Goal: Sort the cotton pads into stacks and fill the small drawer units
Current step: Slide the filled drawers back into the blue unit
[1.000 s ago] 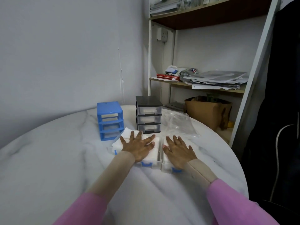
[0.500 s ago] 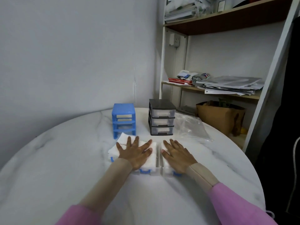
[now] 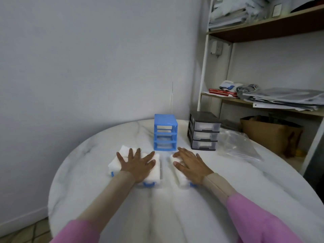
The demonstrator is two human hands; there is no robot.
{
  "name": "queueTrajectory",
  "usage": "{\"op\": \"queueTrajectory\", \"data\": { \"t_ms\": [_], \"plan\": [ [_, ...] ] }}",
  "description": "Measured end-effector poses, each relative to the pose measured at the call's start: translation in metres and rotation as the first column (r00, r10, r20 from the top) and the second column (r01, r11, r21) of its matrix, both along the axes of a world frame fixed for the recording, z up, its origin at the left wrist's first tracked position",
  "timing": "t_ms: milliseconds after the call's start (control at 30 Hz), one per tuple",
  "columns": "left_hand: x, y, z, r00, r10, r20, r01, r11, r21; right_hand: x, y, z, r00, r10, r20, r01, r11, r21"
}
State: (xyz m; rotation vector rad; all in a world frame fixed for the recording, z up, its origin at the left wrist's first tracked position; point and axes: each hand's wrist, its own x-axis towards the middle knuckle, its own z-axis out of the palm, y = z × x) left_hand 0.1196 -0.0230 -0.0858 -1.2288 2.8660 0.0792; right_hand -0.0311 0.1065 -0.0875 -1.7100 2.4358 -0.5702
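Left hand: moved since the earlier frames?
Yes, leftward. The left hand sat in front and right of the blue drawer unit; now it lies in front and left of it.

Two drawer units behind the hands: one blue unit (image 3: 165, 134) with three empty slots, one black unit (image 3: 203, 131) to its right with three clear drawers in place. Two hands in front of the blue unit, left hand (image 3: 137, 164) and right hand (image 3: 191, 165), each flat on white pads; under them, drawers with blue handles, at least two handles showing, pad count impossible to tell. One clear bag (image 3: 238, 146) right of the black unit.
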Motion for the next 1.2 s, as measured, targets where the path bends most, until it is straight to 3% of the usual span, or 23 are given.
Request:
{"op": "queueTrajectory", "data": {
  "t_ms": [167,267,400,533,633,733,967,1100,1200],
  "plan": [
    [0.005,-0.014,0.008,1.000,-0.002,-0.005,0.002,1.000,-0.022,-0.009,-0.004,0.001,0.984,-0.016,-0.176,0.000,0.996,-0.092],
    [0.000,-0.020,0.018,0.996,-0.011,-0.086,0.008,0.999,-0.038,-0.013,-0.002,0.003,0.958,-0.053,-0.283,0.014,0.990,-0.139],
    [-0.013,-0.030,0.031,0.963,-0.022,-0.270,-0.006,0.995,-0.100,-0.018,-0.001,0.004,0.966,-0.083,-0.247,0.059,0.993,-0.102],
    [-0.029,-0.037,0.042,0.848,-0.041,-0.528,-0.003,0.997,-0.082,-0.015,-0.003,0.007,0.965,-0.198,-0.172,0.177,0.976,-0.130],
    [-0.044,-0.041,0.050,0.782,-0.095,-0.616,0.061,0.995,-0.077,-0.007,-0.007,0.007,0.964,-0.245,-0.099,0.249,0.968,0.030],
    [-0.060,-0.048,0.057,0.798,-0.139,-0.586,0.118,0.990,-0.074,-0.002,-0.011,0.007,0.961,-0.271,-0.050,0.275,0.955,0.112],
    [-0.086,-0.058,0.053,0.898,-0.178,-0.403,0.175,0.984,-0.046,0.005,-0.012,0.015,0.967,-0.245,-0.071,0.245,0.969,-0.004],
    [-0.090,-0.056,0.051,0.855,-0.199,-0.478,0.184,0.980,-0.078,0.004,-0.007,0.023,0.973,-0.223,-0.067,0.221,0.974,-0.043],
    [-0.090,-0.049,0.054,0.851,-0.241,-0.467,0.167,0.967,-0.194,0.004,-0.005,0.031,0.971,-0.228,-0.079,0.220,0.971,-0.096]
  ]
}}
